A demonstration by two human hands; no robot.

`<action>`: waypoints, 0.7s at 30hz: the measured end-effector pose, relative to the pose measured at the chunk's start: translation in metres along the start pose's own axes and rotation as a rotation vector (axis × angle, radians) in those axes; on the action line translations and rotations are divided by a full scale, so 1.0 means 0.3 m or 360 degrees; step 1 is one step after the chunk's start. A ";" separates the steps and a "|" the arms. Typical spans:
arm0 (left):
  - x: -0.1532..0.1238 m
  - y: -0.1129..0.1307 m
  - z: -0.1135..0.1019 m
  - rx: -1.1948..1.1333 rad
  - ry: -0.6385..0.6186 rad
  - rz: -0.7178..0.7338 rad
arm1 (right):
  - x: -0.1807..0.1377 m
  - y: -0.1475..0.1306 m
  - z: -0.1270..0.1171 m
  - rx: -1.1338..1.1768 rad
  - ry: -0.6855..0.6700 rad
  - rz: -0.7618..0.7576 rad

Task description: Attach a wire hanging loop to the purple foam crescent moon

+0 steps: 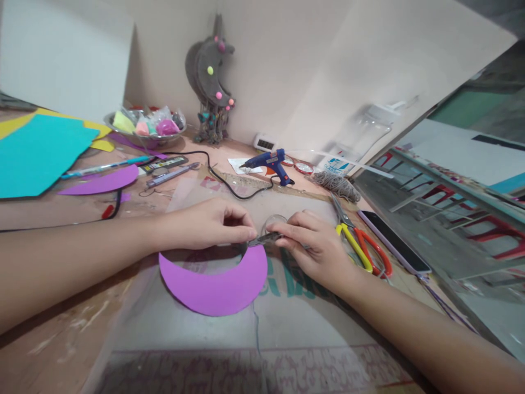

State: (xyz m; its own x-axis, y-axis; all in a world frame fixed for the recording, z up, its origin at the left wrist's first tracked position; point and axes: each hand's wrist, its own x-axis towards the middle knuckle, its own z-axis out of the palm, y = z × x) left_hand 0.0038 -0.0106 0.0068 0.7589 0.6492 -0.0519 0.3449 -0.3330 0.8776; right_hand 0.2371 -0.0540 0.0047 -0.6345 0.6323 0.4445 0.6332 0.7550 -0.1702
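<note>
A purple crescent cutout point(213, 282), its horns pointing up, lies in front of me on a plastic sheet point(184, 334). My left hand point(213, 221) reaches across above it, thumb and fingers pinched at its right horn. A narrow dark grey strip point(266, 238) runs from that horn to my right hand point(314, 246), whose thumb and fingertips close on its other end. Just behind the right fingertips is a clear ring-shaped thing point(275, 220), partly covered by them. What the strip is made of is hard to make out.
Scissors point(361, 246) and a phone point(394, 241) lie right of my right hand. Behind are a blue glue gun point(268, 161) with its cord, grey yarn point(337, 186) and a decorated grey moon point(211, 76). Pens, purple scraps and turquoise sheets point(41, 153) are at left, below a bowl point(143, 134).
</note>
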 end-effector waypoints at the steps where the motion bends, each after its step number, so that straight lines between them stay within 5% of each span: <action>1: 0.000 0.001 -0.001 0.0002 -0.0004 -0.0005 | 0.001 0.000 0.000 0.0014 0.0003 -0.0001; 21: 0.004 0.007 0.003 -0.0004 0.0041 0.0020 | -0.002 0.006 0.002 0.0029 -0.0004 0.0047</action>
State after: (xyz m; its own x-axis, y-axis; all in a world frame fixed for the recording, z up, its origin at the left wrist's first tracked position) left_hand 0.0060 -0.0113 0.0081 0.7484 0.6626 -0.0287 0.3343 -0.3395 0.8792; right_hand 0.2382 -0.0530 0.0037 -0.6168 0.6547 0.4369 0.6435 0.7391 -0.1990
